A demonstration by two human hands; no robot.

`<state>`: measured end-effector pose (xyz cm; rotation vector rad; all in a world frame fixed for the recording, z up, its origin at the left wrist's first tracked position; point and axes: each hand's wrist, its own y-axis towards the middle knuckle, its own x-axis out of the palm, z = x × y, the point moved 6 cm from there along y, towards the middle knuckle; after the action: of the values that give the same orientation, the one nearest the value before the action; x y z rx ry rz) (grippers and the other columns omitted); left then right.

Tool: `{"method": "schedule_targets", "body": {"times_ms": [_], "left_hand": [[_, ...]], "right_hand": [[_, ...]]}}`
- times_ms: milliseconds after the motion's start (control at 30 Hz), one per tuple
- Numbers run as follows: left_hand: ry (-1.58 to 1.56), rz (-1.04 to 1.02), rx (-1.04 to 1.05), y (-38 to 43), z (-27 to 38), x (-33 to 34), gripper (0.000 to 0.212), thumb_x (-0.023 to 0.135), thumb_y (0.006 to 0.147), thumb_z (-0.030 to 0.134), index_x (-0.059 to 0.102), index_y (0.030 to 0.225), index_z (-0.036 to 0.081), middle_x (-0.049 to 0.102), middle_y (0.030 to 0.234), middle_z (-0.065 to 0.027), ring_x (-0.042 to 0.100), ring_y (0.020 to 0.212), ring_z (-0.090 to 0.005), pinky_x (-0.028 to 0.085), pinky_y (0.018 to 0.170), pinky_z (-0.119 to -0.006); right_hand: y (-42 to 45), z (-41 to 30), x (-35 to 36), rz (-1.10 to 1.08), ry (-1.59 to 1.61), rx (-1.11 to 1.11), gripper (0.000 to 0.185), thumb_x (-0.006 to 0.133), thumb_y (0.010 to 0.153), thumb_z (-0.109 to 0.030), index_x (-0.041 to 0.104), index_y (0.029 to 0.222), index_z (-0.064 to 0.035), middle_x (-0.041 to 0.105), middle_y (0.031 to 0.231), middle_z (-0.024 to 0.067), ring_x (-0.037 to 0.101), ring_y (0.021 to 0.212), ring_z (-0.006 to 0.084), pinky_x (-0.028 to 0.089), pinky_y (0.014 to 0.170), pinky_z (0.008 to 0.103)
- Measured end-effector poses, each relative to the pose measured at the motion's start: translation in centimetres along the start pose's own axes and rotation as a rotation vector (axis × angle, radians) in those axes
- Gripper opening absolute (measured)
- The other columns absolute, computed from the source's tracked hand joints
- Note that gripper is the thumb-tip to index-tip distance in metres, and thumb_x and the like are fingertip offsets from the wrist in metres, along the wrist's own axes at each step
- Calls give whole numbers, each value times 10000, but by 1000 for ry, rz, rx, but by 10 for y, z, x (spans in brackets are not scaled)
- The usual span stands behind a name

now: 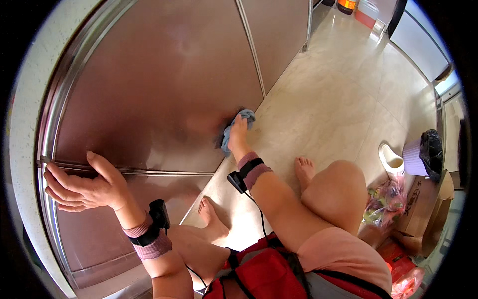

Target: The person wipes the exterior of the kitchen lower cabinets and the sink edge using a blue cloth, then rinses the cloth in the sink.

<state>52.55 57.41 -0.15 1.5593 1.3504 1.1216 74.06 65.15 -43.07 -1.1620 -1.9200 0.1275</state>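
Observation:
A blue-grey cloth (246, 116) is under my right hand (238, 135), pressed against the lower edge of a glossy brown cabinet door (168, 86), close to the floor. My left hand (87, 183) rests with spread fingers at the metal edge trim (48, 145) along the top of the cabinet front, near the seam between two panels. Nothing shows in its grasp. Both wrists wear pink cuffs with black straps and small black devices.
Pale floor tiles (317, 97) lie beside the cabinet. At the right are a white clog (392, 159), a lilac bin (413, 157) with a black liner, plastic bags of produce (384, 205) and a cardboard box (422, 213). Bottles, one a jug of pink liquid (366, 15), stand at the top.

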Motion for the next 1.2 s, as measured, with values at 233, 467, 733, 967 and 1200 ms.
{"method": "schedule_targets", "body": {"times_ms": [233, 467, 733, 967, 1200], "left_hand": [[-8, -13, -12, -3, -6, -4, 690, 537, 878, 632, 533, 1368, 147, 519, 1356, -52, 422, 1293, -274, 264, 1069, -540], [-31, -7, -28, -2, -8, -7, 695, 540, 874, 637, 526, 1381, 161, 512, 1358, -58, 386, 1320, -277, 237, 1080, -537], [-47, -5, -27, -2, -4, -2, 685, 538, 874, 639, 538, 1366, 162, 503, 1364, -75, 387, 1322, -279, 233, 1086, -543], [-34, -10, -23, -5, -8, -3, 685, 547, 871, 627, 536, 1366, 154, 506, 1368, -52, 395, 1318, -271, 239, 1086, -540], [-28, -24, -2, -1, -2, -3, 637, 577, 853, 482, 522, 1367, 111, 491, 1386, -105, 358, 1344, -295, 224, 1093, -541]], "right_hand": [[-117, -88, 99, -377, -406, -786, 602, 352, 1040, -335, 214, 1478, 55, 140, 1558, 293, 91, 1458, 438, 58, 1181, 478], [-95, -68, 78, -341, -461, -789, 500, 380, 1030, -222, 302, 1436, 59, 239, 1528, 288, 224, 1428, 430, 178, 1161, 453], [20, 18, -19, 9, -345, -355, 366, 438, 988, -182, 430, 1288, 27, 495, 1281, 186, 466, 1176, 295, 356, 1002, 368], [16, 27, -48, 45, -325, -200, 173, 553, 897, -80, 556, 755, 20, 502, 735, 60, 472, 716, 157, 415, 666, 339], [18, 3, -40, -3, -203, -162, 131, 538, 965, -133, 627, 921, -48, 599, 807, -9, 536, 683, 119, 458, 632, 300]]}}
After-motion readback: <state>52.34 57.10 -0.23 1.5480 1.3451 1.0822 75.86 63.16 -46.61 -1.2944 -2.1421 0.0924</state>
